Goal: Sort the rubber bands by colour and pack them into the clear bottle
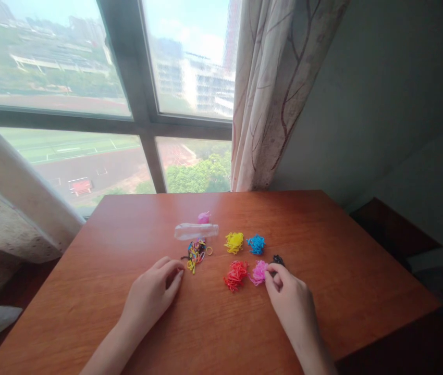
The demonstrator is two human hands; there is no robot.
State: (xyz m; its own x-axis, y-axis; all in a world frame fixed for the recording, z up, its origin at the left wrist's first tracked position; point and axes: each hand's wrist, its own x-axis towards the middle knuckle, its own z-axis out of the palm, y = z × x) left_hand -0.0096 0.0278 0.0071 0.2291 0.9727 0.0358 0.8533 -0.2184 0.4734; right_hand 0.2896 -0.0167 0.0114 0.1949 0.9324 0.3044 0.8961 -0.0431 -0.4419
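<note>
A mixed pile of small colored rubber bands (196,253) lies left of the middle of the table. My left hand (155,286) rests beside it, thumb and fingertips curled together near its lower left edge; anything between them is too small to make out. My right hand (292,294) is pinched at the right edge of a pink rubber band pile (259,273), and its fingertips hide what they hold. Close by are piles of red rubber bands (236,275), yellow rubber bands (234,242) and blue rubber bands (256,244). Black rubber bands (278,259) show partly behind my right hand.
A clear plastic tube or bag (196,231) lies behind the mixed pile, with a small pink object (204,217) beyond it. The brown wooden table (127,224) reaches to a window (147,122). Curtains (260,94) hang on both sides.
</note>
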